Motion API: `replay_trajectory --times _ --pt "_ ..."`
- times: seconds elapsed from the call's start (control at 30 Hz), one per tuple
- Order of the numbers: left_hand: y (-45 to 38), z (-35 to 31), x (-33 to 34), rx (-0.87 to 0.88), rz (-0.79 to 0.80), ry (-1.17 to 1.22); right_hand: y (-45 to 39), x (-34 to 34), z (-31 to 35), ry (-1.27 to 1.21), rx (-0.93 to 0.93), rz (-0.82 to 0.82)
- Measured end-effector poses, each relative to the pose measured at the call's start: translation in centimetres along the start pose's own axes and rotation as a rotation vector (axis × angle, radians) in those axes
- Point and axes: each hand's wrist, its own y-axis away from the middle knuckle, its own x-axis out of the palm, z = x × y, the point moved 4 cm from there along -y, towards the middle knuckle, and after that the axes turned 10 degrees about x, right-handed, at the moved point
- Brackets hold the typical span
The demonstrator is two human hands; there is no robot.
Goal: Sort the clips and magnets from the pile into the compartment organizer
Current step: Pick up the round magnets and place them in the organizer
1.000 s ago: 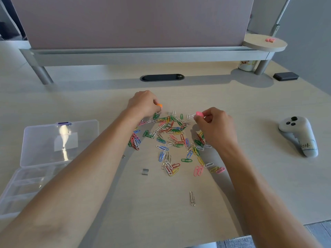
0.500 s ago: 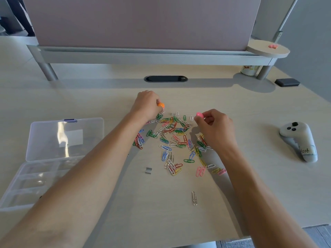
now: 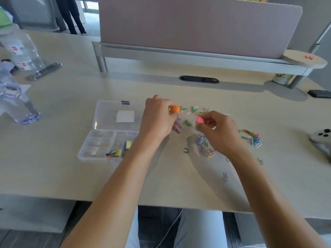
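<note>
Head view, the only one. Left hand [image 3: 157, 120] pinches an orange round magnet [image 3: 175, 109] between thumb and fingertips, held just above the far left fringe of the paper clip pile [image 3: 192, 115]. Right hand [image 3: 219, 130] pinches a pink round magnet [image 3: 199, 120] the same way, over the middle of the pile. Both magnets look lifted off the desk [image 3: 53, 167], probably so that clips clinging to them drop or can be seen (none visibly hanging, but blur makes that hard to rule out).

Pile is spread across the middle of the desk: coloured clips at the far side, a blue and white clump [image 3: 204, 145] under the right wrist, another mixed clump [image 3: 251, 137] toward the right edge, and stray silver clips [image 3: 225, 176] nearer the front edge. A small grey staple-like piece [image 3: 186, 150] lies alone between the forearms.

Compartment organizer [image 3: 100, 147] sits left of the pile, just beside the left forearm, lid [image 3: 116, 115] swung open toward the far side, so drops from the left hand are short. Its near right compartments already hold yellow and dark binder clips [image 3: 119, 152]; the rest look bare (clear plastic, hard to tell).

Judgement: magnets being pulled first, most clips unsorted, early stage.

Off task: water bottle [image 3: 23, 51] at the far left corner, a white controller [image 3: 320, 136] at the right edge.
</note>
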Motion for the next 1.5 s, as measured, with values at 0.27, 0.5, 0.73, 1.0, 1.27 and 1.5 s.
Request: replay_trajectory --times 0.27,0.5,0.73,1.0,1.27,1.5 --pt "9.0 5.2 -9.2 -0.059 -0.172 -0.051 5.6 6.9 6.9 0.041 -0.143 0.119" --pt "11.6 7.8 -12.1 -0.098 -0.196 -0.051 6.5 12.2 9.7 0.132 -0.192 0.137" --pt "10.5 7.4 -10.6 -0.091 -0.124 -0.044 5.7 12.2 9.5 0.258 -0.172 0.136" --pt "8.9 6.8 -8.5 -0.136 0.027 -0.090 5.2 12.2 7.9 0.154 -0.120 0.178" --pt "8.8 6.8 -8.0 -0.148 0.063 -0.170 5.9 12.0 7.7 0.078 -0.226 0.154" --pt "8.9 7.0 -8.0 -0.162 0.056 -0.210 6.2 12.1 8.0 0.138 -0.308 0.137"
